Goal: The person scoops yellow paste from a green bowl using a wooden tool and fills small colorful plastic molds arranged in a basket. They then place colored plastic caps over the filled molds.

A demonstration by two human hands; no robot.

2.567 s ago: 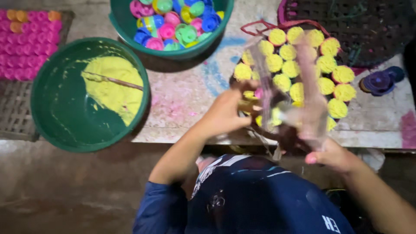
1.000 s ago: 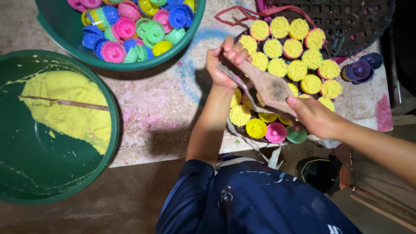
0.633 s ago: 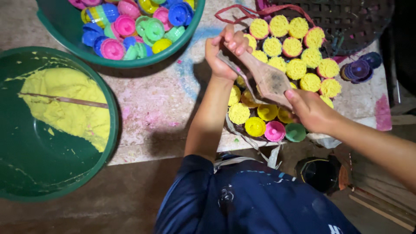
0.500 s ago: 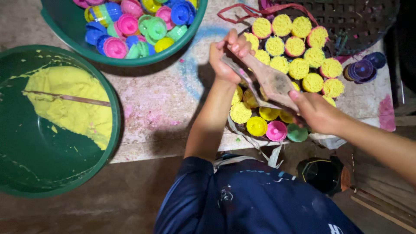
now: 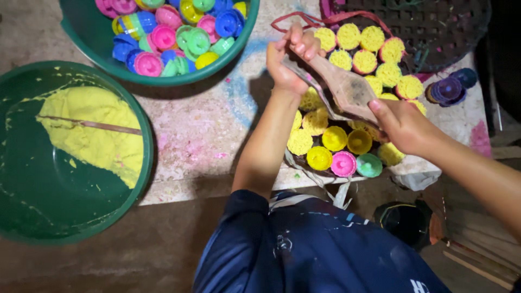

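Yellow powder-filled moulds (image 5: 374, 59) lie in rows on the table (image 5: 201, 141), and above them a flat brownish piece — possibly card or worn wood, the view being too dim to tell (image 5: 347, 89) — is held stretched between two hands. Its far end is pinched by the left hand (image 5: 287, 57), fingers closed tightly round it; its near end is clamped under the thumb of the right hand (image 5: 401, 125), that grip likewise closed. Compared with a couple of seconds ago, when both hands were raised above the table with a clear bag held between them, the hands have been lowered to the moulds and the piece now lies slanted across them. Over the last second little has shifted — only a slight sliding along the rows can be made out.

Just nearer the person than the piece, empty cups in yellow, pink and green (image 5: 344, 154) are set beside the filled ones. Left of the moulds, a green basin of yellow powder (image 5: 32, 217) with a thin stick across it is seen; beyond it, a second green basin (image 5: 239, 40) is heaped with coloured cups. Purple cups (image 5: 448, 89) sit right of the moulds.
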